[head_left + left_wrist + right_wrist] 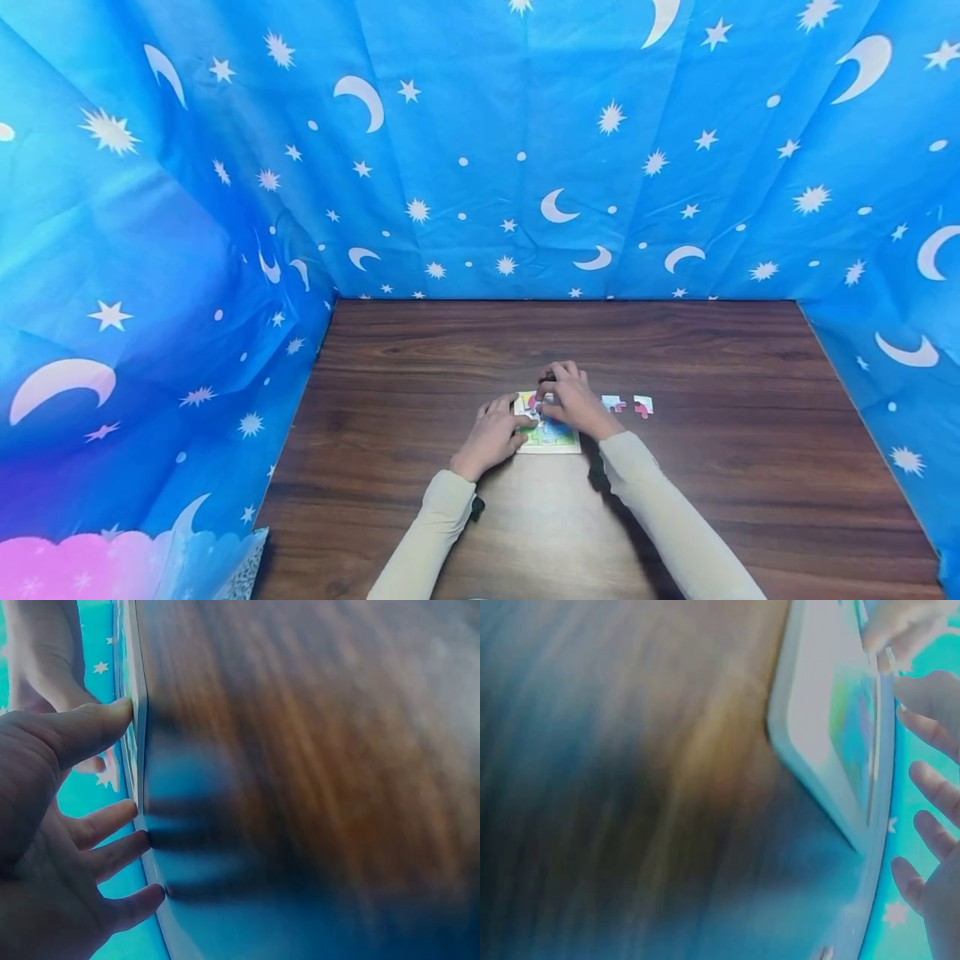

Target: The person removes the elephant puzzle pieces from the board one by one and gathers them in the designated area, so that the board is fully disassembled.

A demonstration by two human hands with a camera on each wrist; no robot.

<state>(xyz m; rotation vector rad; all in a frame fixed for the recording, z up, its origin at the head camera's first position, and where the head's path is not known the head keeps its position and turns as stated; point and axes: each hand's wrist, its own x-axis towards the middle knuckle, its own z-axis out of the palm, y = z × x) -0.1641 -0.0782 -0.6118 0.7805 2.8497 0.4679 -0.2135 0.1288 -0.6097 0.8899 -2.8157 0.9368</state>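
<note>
A small jigsaw puzzle board (551, 449) with a pale frame and a colourful picture lies on the table. My left hand (491, 435) rests at its left side, thumb over the near part and fingers along the edge. In the left wrist view, the fingers of the left hand (82, 817) look spread and fairly straight. Above the board, my right hand (573, 402) bends thumb and index finger together over the upper left. A small puzzle piece (891, 660), seen edge-on, stands by its fingertips; the right hand (934, 772) partly hides the contact.
Two loose puzzle pieces, a nearer one (613, 403) and a farther one (642, 406), lie right of the board on the brown wooden table (405, 358). A blue cloth (480, 183) with moons and stars hangs behind and at both sides.
</note>
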